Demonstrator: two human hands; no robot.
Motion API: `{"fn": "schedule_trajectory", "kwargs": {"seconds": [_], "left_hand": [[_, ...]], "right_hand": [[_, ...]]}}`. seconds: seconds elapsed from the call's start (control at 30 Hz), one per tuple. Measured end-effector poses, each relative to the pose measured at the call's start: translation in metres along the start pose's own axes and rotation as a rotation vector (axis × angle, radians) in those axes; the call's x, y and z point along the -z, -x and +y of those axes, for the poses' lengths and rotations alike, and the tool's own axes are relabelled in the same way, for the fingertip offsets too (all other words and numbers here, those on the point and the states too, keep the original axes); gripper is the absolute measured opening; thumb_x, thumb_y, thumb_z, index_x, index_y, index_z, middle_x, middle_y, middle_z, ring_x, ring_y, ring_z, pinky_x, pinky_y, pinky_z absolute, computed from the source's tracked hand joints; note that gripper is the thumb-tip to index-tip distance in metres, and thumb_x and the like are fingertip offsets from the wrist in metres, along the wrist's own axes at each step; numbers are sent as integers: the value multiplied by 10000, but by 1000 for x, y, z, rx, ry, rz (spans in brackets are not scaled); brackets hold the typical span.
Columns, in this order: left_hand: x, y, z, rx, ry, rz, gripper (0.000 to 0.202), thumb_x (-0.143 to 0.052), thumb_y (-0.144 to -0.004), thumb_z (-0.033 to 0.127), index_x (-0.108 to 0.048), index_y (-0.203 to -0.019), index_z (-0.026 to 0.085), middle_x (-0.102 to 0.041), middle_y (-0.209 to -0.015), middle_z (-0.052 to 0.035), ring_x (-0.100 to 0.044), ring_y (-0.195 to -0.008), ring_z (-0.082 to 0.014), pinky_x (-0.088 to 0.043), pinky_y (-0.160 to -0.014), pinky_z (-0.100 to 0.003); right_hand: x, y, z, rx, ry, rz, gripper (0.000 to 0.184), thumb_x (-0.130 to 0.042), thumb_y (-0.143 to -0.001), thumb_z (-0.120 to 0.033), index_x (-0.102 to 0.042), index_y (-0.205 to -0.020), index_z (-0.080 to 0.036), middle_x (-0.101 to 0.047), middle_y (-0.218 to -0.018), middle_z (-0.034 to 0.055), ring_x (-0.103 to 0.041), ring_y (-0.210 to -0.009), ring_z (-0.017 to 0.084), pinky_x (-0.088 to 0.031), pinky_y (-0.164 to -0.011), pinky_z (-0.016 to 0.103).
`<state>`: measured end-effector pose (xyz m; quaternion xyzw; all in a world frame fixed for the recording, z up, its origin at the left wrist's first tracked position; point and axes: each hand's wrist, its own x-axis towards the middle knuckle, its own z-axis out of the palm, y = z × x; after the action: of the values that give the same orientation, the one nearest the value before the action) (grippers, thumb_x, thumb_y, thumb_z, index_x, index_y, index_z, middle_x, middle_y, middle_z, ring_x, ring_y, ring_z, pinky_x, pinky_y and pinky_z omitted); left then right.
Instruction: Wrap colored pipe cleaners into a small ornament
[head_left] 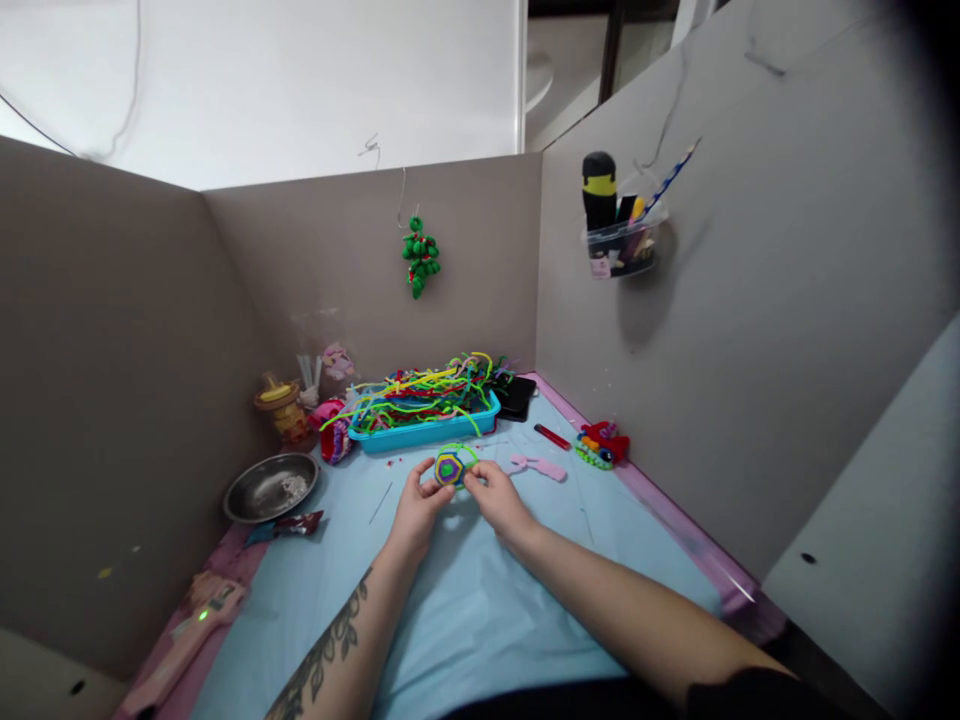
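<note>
Above the middle of the blue cloth [480, 600], I hold a small hexagonal disc [449, 469] made of coloured rings in green, purple, yellow and blue. My left hand [417, 508] pinches its left and lower edge. My right hand [501, 502] is closed at the right edge, where a bright green strand [470, 453] loops out above my fingers. The strand looks like a pipe cleaner. Just right of my right hand lies a flat pink piece [544, 467]. A thin dark strand [380, 503] rests on the cloth left of my left hand.
A blue tray [405, 437] heaped with coloured pipe cleaners [427, 390] stands behind my hands. Left are a metal bowl [262, 508] and a pink device [187, 640]. Right are a red cutter [553, 436] and a red-and-green figure [602, 445]. A plastic container [621, 250] hangs on the right panel.
</note>
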<state>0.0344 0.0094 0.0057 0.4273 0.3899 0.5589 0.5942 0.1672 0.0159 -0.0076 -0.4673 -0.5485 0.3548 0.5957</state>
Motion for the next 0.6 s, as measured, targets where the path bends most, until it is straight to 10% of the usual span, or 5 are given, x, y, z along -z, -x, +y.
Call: {"fn": "schedule_trajectory", "kwargs": {"seconds": [0.6], "left_hand": [[-2,2,4,-10,-77,65,669,-762,-579,256,-443,-1159,164,-619,-649,15,-498,-499,-72,-325,-500,-185]], "right_hand": [[12,-1,-6,267,289,-48,95,-482,-790,-164,-569,-773,-198,-476,-940,61,-515,-939,201,-434,-839,351]]}}
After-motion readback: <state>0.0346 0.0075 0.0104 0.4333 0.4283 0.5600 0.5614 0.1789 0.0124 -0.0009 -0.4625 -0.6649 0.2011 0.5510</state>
